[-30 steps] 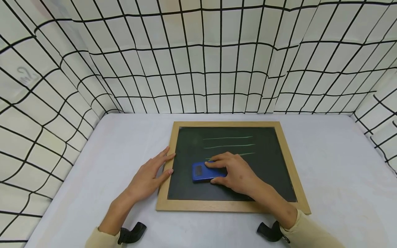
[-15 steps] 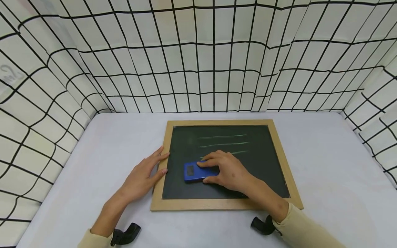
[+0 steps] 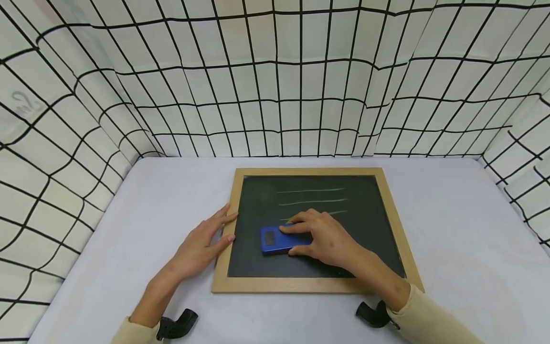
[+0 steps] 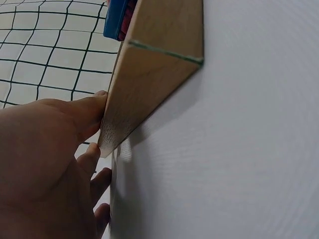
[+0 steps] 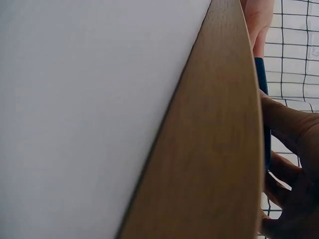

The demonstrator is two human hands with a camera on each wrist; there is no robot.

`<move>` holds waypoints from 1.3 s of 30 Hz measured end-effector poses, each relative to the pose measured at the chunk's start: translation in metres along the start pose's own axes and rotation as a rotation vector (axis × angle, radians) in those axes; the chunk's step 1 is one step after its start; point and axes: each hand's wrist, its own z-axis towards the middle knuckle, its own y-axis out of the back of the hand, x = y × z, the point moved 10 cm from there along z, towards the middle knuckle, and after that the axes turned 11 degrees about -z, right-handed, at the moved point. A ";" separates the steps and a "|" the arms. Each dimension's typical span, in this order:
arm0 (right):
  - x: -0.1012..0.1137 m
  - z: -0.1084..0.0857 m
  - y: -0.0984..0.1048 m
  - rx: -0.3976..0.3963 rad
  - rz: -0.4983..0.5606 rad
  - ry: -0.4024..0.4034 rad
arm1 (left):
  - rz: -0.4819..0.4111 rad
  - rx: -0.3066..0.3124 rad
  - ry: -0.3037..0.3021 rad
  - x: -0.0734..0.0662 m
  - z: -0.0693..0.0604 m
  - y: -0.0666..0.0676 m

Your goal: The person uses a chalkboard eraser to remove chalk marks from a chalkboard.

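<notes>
A small chalkboard (image 3: 262,200) with a pale wooden frame lies flat on the white table, several thin green chalk lines drawn across it. My right hand (image 3: 331,239) holds a blue board eraser (image 3: 275,239), thumb on the near side and fingers over the far side. The eraser sits left of centre, just below the lowest chalk line, which it and the hand partly cover. Along the frame's left side rests my left hand (image 3: 202,248), its fingers spread and nearly straight. The left wrist view shows the eraser's dark red underside (image 4: 128,20) beyond the frame.
White cloth walls with a black grid (image 3: 275,81) enclose the back and sides of the table (image 3: 464,229). A black wrist mount (image 3: 178,325) sits at the left cuff and another black mount (image 3: 373,314) at the right.
The head view shifts slightly left and then back. Both hands and the eraser keep nearly the same place on the board, and the chalk lines look unchanged.
</notes>
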 end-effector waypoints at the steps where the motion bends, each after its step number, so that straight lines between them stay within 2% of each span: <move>1: -0.001 -0.001 0.000 0.000 -0.001 -0.003 | -0.001 0.001 0.001 0.000 0.000 0.000; 10: -0.017 -0.011 0.006 -0.004 -0.025 -0.059 | -0.007 -0.003 -0.016 -0.002 0.000 0.000; 16: -0.029 -0.019 0.006 0.001 -0.013 -0.106 | -0.015 -0.011 -0.001 -0.001 -0.002 0.002; 39: -0.089 -0.071 0.032 -0.053 -0.032 -0.239 | -0.039 0.004 0.009 0.000 -0.002 0.000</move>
